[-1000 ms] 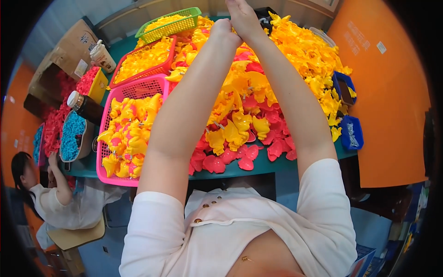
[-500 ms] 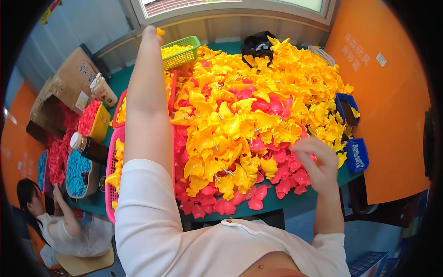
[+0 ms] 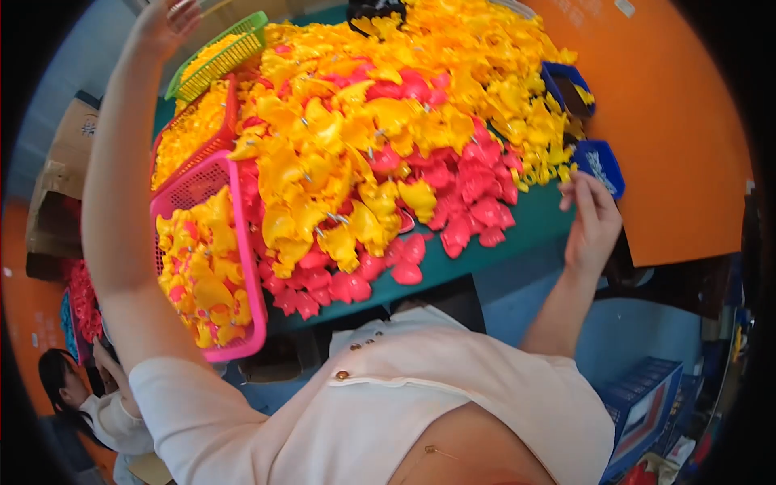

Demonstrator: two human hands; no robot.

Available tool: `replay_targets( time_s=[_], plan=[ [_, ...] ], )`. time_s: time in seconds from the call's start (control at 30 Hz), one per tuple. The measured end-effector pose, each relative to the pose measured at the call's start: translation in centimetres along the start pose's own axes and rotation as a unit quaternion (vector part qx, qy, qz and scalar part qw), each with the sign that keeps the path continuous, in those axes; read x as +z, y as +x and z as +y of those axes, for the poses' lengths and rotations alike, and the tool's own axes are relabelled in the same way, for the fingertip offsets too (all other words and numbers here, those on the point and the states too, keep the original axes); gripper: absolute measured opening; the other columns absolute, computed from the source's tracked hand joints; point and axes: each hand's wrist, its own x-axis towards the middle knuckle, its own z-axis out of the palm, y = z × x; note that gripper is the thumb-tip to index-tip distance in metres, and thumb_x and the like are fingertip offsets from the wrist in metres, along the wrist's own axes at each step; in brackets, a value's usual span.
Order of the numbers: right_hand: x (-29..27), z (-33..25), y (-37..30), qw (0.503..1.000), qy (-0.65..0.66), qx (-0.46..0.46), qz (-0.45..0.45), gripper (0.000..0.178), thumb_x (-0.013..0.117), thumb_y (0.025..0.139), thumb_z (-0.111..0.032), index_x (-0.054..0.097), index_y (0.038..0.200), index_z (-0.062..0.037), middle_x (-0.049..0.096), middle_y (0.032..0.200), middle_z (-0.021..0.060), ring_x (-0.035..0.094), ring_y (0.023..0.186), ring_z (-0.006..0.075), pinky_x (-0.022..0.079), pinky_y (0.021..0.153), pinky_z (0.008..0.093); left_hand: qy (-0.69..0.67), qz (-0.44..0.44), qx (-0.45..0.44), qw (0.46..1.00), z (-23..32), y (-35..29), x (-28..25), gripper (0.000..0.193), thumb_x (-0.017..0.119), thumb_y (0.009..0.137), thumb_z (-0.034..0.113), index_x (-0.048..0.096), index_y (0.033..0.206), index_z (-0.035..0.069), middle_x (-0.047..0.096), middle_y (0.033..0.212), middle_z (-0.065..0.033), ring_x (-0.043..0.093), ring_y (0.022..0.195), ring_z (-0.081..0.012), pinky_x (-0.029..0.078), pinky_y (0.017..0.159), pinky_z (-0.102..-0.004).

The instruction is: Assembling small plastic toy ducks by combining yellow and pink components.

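Observation:
My left arm reaches to the far left, where my left hand (image 3: 166, 28) is partly cut off by the top edge, beside the green basket (image 3: 263, 36). Its visible fingers are apart and hold nothing I can see. At the right, my right hand (image 3: 592, 214) is closed, fingertips together, over the table edge just below the blue tray of small metal pieces (image 3: 600, 168); anything in the pinch is too small to make out. Between the hands spreads a large heap of moulded yellow plastic shells (image 3: 364, 113), with red plastic shells (image 3: 469, 194) along its near side.
A pink basket (image 3: 257, 307) of yellow and red assembled pieces and a red basket (image 3: 229, 121) of yellow parts stand at the left. Another blue tray (image 3: 584, 99) lies at the right, by an orange panel (image 3: 671, 178). A co-worker (image 3: 113, 396) sits at far left.
The view has shifted, so the heap sits higher. The yellow piece at my left hand no longer shows, and its fingers have spread. My right hand has moved from the red shells to the blue tray.

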Motion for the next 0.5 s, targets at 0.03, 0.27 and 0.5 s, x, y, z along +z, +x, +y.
replay_targets(
  time_s=[0.03, 0.27, 0.5],
  plan=[
    [-0.3, 0.2, -0.6, 1.0, -0.001, 0.012, 0.025, 0.019, 0.056, 0.09, -0.004, 0.061, 0.106, 0.0066, 0.065, 0.086, 0.0119, 0.053, 0.07, 0.0131, 0.042, 0.068, 0.0234, 0.002, -0.03, -0.026, 0.999, -1.1, -5.0, 6.6, 0.032, 0.052, 0.092, 0.02, 0.054, 0.119, 0.004, 0.06, 0.112, -0.0123, 0.058, 0.104, -0.0232, 0.048, 0.092, -0.0395],
    [-0.5, 0.8, -3.8, 0.994, -0.06, 0.086, -0.044, 0.017, 0.06, 0.087, -0.005, 0.065, 0.101, 0.003, 0.065, 0.082, 0.007, 0.055, 0.07, 0.0096, 0.044, 0.065, 0.0213, 0.183, -0.244, 0.113, 0.946, -1.4, -33.0, 11.3, 0.037, 0.055, 0.092, 0.022, 0.053, 0.122, 0.002, 0.059, 0.116, -0.0112, 0.058, 0.105, -0.0232, 0.046, 0.093, -0.0361],
    [1.6, 5.9, -9.6, 0.973, -0.107, 0.165, -0.125, 0.013, 0.066, 0.083, -0.004, 0.067, 0.094, 0.0018, 0.059, 0.07, -0.0009, 0.05, 0.058, 0.0036, 0.039, 0.052, 0.0186, 0.058, -0.306, -0.123, 0.942, -15.1, -48.1, 12.0, 0.016, 0.058, 0.089, 0.01, 0.064, 0.097, -0.002, 0.064, 0.095, -0.0078, 0.059, 0.092, -0.0144, 0.046, 0.083, -0.027]
  ],
)
